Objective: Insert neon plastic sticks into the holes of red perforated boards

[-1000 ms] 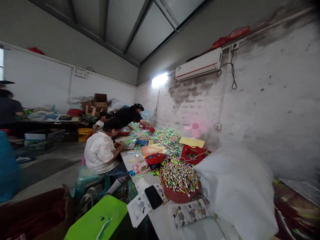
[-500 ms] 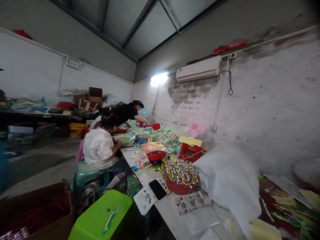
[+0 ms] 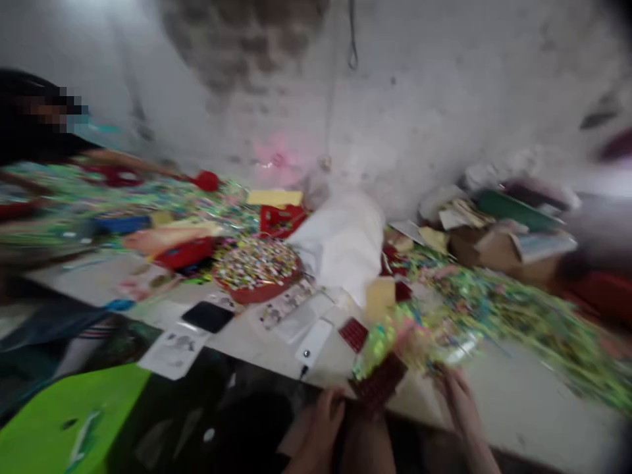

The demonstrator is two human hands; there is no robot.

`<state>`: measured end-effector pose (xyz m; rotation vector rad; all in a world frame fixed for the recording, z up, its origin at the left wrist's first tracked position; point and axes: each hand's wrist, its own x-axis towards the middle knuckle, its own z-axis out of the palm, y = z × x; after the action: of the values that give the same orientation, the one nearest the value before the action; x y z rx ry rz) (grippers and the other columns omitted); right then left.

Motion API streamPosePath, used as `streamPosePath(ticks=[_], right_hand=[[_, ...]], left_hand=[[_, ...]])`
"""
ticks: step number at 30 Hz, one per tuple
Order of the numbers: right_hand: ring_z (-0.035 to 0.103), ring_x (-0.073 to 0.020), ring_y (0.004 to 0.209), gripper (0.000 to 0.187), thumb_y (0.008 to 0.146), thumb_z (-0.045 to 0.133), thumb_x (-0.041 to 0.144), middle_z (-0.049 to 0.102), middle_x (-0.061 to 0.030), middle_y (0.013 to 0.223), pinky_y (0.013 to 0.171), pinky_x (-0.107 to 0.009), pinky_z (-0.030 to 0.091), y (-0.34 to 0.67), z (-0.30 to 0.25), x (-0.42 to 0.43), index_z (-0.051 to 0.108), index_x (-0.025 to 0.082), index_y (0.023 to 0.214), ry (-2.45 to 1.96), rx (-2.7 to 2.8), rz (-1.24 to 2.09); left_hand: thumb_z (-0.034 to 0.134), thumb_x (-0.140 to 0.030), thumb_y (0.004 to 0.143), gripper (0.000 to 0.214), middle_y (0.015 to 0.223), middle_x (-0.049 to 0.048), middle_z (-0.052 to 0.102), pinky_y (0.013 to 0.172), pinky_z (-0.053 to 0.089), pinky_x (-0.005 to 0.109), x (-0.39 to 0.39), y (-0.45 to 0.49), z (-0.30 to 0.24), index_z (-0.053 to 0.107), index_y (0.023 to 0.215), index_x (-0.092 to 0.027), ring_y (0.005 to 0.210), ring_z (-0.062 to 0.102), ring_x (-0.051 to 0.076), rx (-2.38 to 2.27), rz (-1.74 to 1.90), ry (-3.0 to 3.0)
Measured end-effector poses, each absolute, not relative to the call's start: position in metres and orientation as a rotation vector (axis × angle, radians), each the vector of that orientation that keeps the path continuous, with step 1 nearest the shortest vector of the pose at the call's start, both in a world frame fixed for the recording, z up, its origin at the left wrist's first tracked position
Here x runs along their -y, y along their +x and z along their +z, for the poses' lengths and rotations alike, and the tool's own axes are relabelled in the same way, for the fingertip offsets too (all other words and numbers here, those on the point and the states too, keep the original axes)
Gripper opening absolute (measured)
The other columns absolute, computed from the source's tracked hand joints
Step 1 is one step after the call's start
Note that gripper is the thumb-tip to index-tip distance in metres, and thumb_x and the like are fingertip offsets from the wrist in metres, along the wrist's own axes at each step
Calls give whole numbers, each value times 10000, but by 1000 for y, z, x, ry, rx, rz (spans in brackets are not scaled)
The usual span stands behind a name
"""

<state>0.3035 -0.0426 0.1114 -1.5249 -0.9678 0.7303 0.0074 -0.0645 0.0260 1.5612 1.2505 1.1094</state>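
Note:
My left hand [image 3: 330, 411] is low in the middle of the head view, just left of a dark red mould-like piece [image 3: 382, 382] with rows of bumps at the table edge. Blur smears its fingers, so I cannot tell whether it touches that piece. My right hand [image 3: 457, 392] is farther right over the table edge, its blurred fingers drawn together beside a heap of shiny yellow-green strips [image 3: 380, 339]. What they hold, if anything, is not clear. A smaller dark red piece [image 3: 353, 334] lies near a white power bank-like device [image 3: 316, 342] with a black plug.
A red basin [image 3: 257, 289] heaped with small colourful pieces stands by a white sack [image 3: 345, 237]. A black phone [image 3: 207, 317] and printed paper [image 3: 175, 349] lie left. Green strips [image 3: 518, 322] spread right. A green stool [image 3: 74, 408] stands lower left; a co-worker's arm [image 3: 128, 160] reaches out with a red scoop [image 3: 206, 180].
The view has swung right and down, closer to the table. Both my hands, the dark red pieces and the right-hand strips have come into view; the ceiling and air conditioner have left it.

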Motion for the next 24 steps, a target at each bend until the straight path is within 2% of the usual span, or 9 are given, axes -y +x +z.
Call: streamPosePath(ticks=[2,4,9,16,19,24], right_hand=[[668,-277,799,631,555,587,761,682,-126,896,654,-370,580,303,104,49,640,188,814,-1486,944,832],[658,-251,743,571,599,616,698,684,-112,839,612,-356,570,294,100,49,642,161,794,-1477,1028,911],[656,-232,743,551,680,562,665,691,-105,816,639,-337,558,265,88,38,647,140,826,-1545,1214,989],[662,-228,774,407,797,471,493,716,-112,830,718,-328,509,258,62,12,685,152,853,-1759,1281,655],[666,-234,750,402,801,466,469,718,-122,814,682,-320,507,258,55,8,692,139,839,-1762,1271,637],[666,-232,769,362,823,449,414,717,-111,831,696,-316,498,256,55,10,686,148,888,-1777,1307,642]], left_hand=[[460,-311,867,212,1060,64,604,947,441,440,72,23,25,583,1037,-272,1027,567,237,-1186,1036,1608],[444,-260,859,234,1082,64,601,948,442,423,74,33,33,576,1053,-253,1041,558,227,-1083,992,1741],[445,-183,850,300,1159,64,581,1004,403,384,60,60,42,552,1125,-236,1123,513,202,-896,819,2092],[491,-240,840,529,1403,135,390,1058,335,486,23,96,17,368,1351,-176,1307,345,273,-910,574,2432],[486,-269,848,555,1424,140,364,1067,327,485,16,103,15,331,1370,-161,1328,314,269,-931,541,2489],[455,-215,844,553,1425,132,367,1081,311,469,17,108,19,317,1375,-152,1336,303,249,-996,570,2485]])
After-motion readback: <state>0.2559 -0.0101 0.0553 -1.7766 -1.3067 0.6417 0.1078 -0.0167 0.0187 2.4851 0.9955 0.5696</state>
